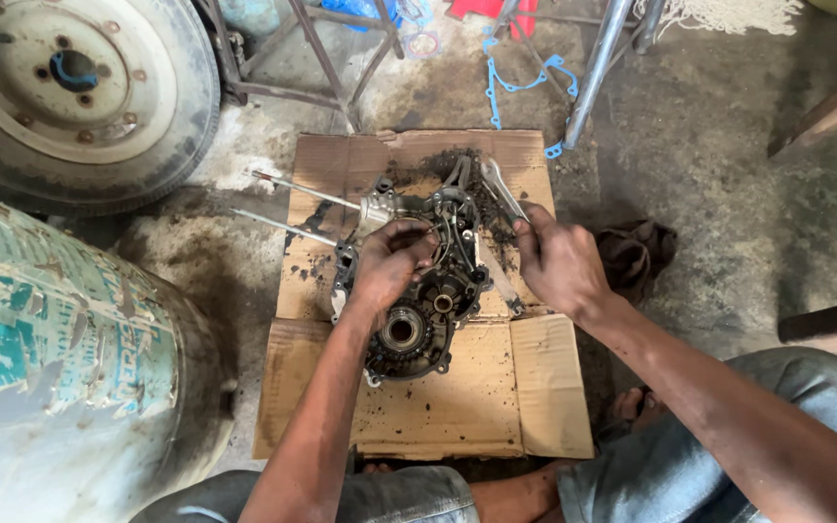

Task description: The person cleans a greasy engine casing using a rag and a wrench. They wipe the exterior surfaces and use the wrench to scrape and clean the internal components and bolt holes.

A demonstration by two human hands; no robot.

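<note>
gripping engine casing [418,300], right hand [559,261] holding wrench [501,189]

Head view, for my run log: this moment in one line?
left hand: on engine case | right hand: holds wrench | base: cardboard

Soft daylight is spreading evenly over the concrete floor [728,194], leaving it grey and flat, with no hard shadows and only faint dark patches lying under the person's arms on the cardboard [457,407]. The metal pole [593,68] near the top is catching a pale glare. The wide lens is bending the drum [60,358] and the wheel [79,87] at the left edge, and the drum's near side is looking slightly soft, while the middle is staying sharp.
</note>
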